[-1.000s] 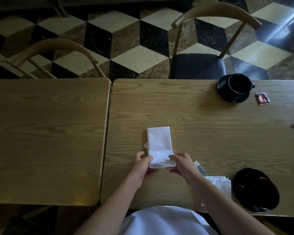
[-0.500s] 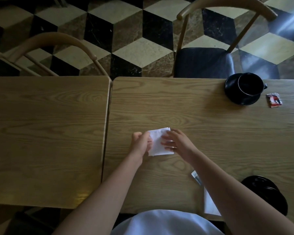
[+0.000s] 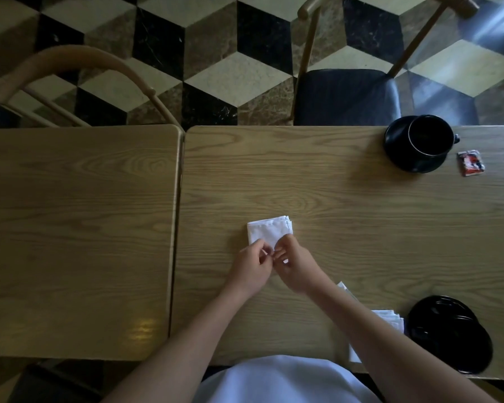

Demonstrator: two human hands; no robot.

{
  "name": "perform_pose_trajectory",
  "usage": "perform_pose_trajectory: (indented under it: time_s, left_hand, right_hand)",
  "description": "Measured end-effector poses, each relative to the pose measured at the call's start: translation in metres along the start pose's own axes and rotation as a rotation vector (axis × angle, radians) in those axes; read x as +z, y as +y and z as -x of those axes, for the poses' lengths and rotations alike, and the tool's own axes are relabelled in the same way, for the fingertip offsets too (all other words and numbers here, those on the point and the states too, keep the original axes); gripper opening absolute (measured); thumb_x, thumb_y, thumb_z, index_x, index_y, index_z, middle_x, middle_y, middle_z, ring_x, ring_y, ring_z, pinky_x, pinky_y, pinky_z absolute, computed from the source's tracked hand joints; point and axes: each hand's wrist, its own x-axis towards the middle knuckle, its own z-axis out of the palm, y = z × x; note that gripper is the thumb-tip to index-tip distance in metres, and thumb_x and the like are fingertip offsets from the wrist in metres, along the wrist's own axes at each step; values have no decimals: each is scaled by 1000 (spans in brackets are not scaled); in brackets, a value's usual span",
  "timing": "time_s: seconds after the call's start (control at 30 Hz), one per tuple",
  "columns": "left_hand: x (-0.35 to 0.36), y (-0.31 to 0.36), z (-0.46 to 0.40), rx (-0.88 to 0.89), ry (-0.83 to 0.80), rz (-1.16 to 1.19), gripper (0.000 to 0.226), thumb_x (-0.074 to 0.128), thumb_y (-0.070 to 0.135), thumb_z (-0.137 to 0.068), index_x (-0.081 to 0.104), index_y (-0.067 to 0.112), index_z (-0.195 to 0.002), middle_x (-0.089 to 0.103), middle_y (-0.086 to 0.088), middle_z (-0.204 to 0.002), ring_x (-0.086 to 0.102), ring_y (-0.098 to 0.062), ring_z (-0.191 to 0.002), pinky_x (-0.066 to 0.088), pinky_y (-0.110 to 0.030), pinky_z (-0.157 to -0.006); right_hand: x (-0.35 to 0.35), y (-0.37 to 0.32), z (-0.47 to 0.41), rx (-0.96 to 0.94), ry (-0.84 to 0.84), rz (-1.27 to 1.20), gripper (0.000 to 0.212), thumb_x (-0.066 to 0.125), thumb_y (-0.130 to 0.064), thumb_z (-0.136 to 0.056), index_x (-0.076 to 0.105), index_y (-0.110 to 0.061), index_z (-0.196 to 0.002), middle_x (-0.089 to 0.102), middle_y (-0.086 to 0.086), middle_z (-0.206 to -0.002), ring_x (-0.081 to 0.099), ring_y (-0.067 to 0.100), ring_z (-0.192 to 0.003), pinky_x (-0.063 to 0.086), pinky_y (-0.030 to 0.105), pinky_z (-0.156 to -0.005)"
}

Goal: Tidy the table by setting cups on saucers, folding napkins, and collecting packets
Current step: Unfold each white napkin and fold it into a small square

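Folding looks to be the step in hand: the napkin [image 3: 269, 231] lies as a small white square on the right-hand table [image 3: 346, 213], nearer its left edge than its right and nearer the front edge than the back. Both hands meet at its near edge. The left hand [image 3: 252, 267] and right hand [image 3: 296, 266] are curled, fingertips narrow and pinching that edge. To do it well, I would keep the corners lined up, press the crease flat against the wood, and release only once the layers sit square. A cup [image 3: 429, 138] already stands on a saucer [image 3: 402, 158] at the far right, a packet [image 3: 471, 162] beside it.
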Motion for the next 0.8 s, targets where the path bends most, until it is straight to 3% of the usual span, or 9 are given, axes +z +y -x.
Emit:
perform_pose_trajectory:
  time_s: [0.1,0.2,0.43,0.5,0.53,0.6,0.67,0.8]
  left_hand:
    - [1,-3,-2,29,-57,-132,12,55,9,-88,65,14,-92,71,-2,-91,65,-18,-83,47,-27,-72]
    - [3,-3,-12,28,-197,-452,22,60,20,-89,57,11,-109,62,-9,-118,57,-28,-110,45,-35,-88]
    - [13,5,-37,-71,-300,-725,42,59,21,-92,44,3,-127,49,-21,-137,49,-35,-125,39,-37,-102]
    - [8,9,-42,-126,-319,-627,37,60,21,-90,53,4,-122,57,-19,-129,54,-35,-122,43,-37,-98]
    - [3,9,-44,-174,-282,-518,28,62,22,-88,61,7,-111,64,-17,-118,60,-34,-116,47,-36,-92]
    - [-9,5,-48,-275,-26,-316,15,63,22,-86,64,9,-93,71,-14,-99,66,-35,-100,50,-39,-81]
    - [-16,2,-47,-371,231,-180,25,66,27,-84,58,6,-94,70,-16,-98,65,-36,-94,49,-40,-77]
    - [-7,11,-47,-535,154,37,43,73,26,-80,59,1,-112,67,-14,-114,66,-30,-104,47,-30,-75]
  right_hand:
    - [2,1,-1,14,-103,333,13,51,-13,-89,60,-12,-98,67,8,-102,64,30,-96,46,34,-72]
    - [5,2,-6,54,-199,595,23,52,-25,-93,60,-13,-111,62,8,-114,57,30,-111,48,36,-82]
    - [10,-1,-30,116,-298,664,41,56,-30,-89,57,-19,-128,55,8,-131,46,30,-128,47,43,-99]
    - [6,-3,-32,142,-290,588,35,56,-30,-87,63,-18,-120,62,9,-123,55,32,-119,51,41,-93]
    - [2,-1,-31,190,-197,488,28,55,-32,-85,67,-18,-107,68,8,-111,61,31,-107,52,38,-83]
    - [-13,8,-25,322,151,288,22,58,-38,-78,59,-19,-88,67,2,-90,63,29,-84,45,32,-65]
    - [-22,15,-19,432,341,187,33,65,-44,-73,50,-19,-88,62,-4,-84,60,24,-79,39,32,-61]
    - [-24,2,-26,578,172,30,45,78,-44,-72,57,-10,-93,62,-5,-77,59,19,-75,39,30,-56]
